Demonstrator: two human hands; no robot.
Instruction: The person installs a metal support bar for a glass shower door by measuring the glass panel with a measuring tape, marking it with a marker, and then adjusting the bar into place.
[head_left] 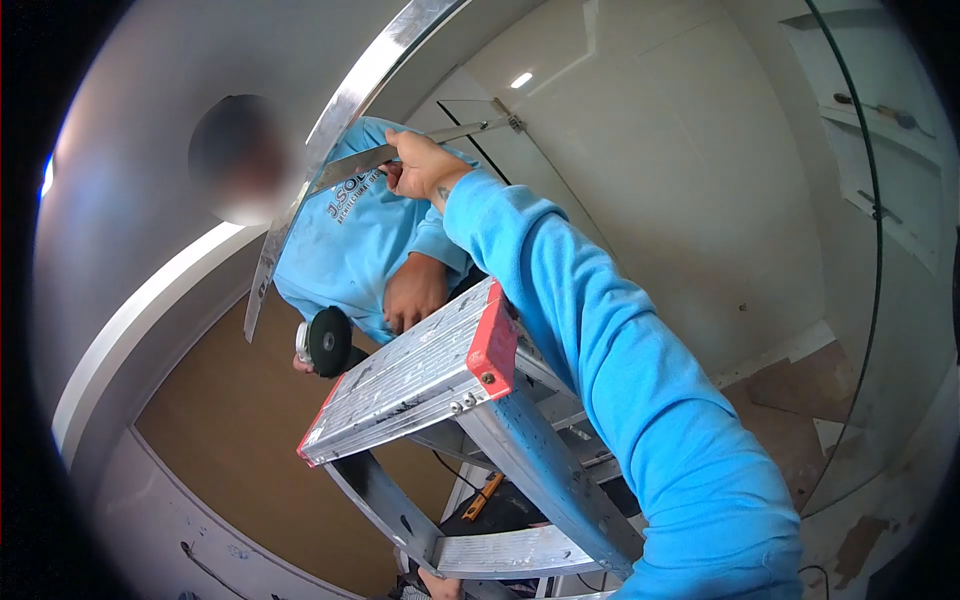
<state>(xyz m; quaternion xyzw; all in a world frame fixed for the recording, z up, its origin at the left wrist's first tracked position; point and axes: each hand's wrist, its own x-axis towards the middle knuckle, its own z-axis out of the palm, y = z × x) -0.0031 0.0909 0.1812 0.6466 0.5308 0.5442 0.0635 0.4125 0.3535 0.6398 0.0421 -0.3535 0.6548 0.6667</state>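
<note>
My right hand (420, 168) reaches up from the lower right in a blue sleeve, its thumb and fingers closed on the end of a flat metal strip (352, 168). The strip's other end meets a long shiny metal bar (375, 70) along the wall. A narrower metal length with holes (268, 270) slants down from that meeting point. Behind my hand a co-worker in a light blue sweatshirt (345, 255) grips an angle grinder (328, 342) with a dark disc. The co-worker's other hand (415, 292) hangs by the ladder top. My left hand is out of view.
An aluminium stepladder (400, 375) with red corner caps stands in front of me. Below it lies an orange-handled tool (484, 496) on something dark. At right is a glass panel edge (876, 210), with tools on a wall shelf (890, 125) behind it.
</note>
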